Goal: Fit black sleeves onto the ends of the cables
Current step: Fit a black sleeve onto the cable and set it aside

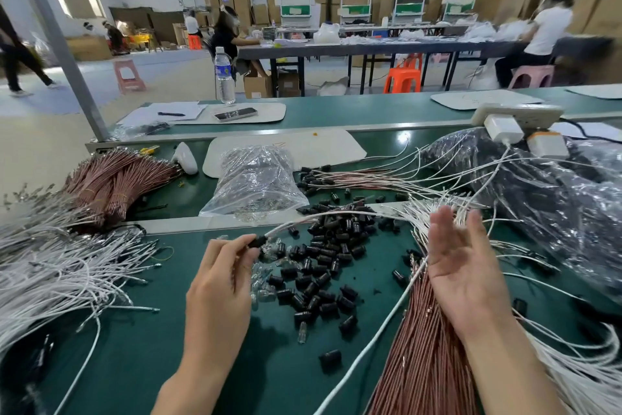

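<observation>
Near the front edge of the green bench [141,347], the left hand [218,286] pinches a black sleeve [258,241] on the end of a white cable [303,222]. Loose sleeves [323,260] lie mid-bench. The right hand [468,266] is spread over the brown cable bundle [427,364].

Sleeves [323,263] mid-table, cable heaps [50,266] left, bundle [424,347] right.

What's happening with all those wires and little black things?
A person is putting little black sleeves on cable ends. The left hand pinches a black sleeve at the tip of a white cable. The right hand is open above a brown cable bundle. More loose sleeves lie on the green table.
</observation>
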The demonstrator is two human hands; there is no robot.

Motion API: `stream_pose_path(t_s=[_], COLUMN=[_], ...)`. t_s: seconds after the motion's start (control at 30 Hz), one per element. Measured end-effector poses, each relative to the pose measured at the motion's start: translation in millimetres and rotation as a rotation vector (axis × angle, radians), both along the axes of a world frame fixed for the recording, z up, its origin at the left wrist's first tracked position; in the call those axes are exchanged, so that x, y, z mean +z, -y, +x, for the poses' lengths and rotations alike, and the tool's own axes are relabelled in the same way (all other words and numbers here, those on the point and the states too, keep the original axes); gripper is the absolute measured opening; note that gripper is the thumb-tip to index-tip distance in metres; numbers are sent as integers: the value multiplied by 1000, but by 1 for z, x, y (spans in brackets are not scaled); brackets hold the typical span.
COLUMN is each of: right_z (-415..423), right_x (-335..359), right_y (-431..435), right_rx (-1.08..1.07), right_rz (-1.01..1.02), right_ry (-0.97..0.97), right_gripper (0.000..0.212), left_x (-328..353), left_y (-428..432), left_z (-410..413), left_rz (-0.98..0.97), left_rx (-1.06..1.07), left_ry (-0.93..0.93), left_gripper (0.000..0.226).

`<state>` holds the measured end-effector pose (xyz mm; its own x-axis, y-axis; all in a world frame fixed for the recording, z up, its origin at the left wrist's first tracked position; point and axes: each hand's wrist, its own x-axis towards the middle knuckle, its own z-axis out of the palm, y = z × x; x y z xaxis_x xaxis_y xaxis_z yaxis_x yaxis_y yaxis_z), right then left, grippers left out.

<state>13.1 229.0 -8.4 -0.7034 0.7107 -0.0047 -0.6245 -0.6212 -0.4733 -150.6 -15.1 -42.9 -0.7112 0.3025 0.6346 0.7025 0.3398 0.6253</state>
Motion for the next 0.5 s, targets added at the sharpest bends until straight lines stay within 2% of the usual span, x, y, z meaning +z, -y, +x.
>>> stream_pose_path(t_s=[0.07, 0.13, 0.2, 0.3, 0.43, 0.5], right_z=[-6, -16, -29, -41, -41, -42], right_x=[1, 0, -7, -17, -15, -13], right_y=[15, 40, 64, 77, 75, 75], right_rx=[280, 539, 629, 453, 232, 192], right_rz=[231, 526, 722, 649, 625, 611], right_ry=[64, 243, 447, 471, 428, 446], right_gripper=[31, 38, 40, 54, 31, 30], left_x=[0, -1, -1, -2, -1, -2], left_y=[-6, -12, -16, -17, -20, -21], left_z=[8, 15, 20, 23, 27, 28], left_rz=[-18, -29, -44, -100, -118, -107], left_rx=[-42, -70, -106, -172, -238, -249], left_ry=[12, 29, 7, -40, -34, -26], left_gripper=[25, 25, 21, 20, 24, 24])
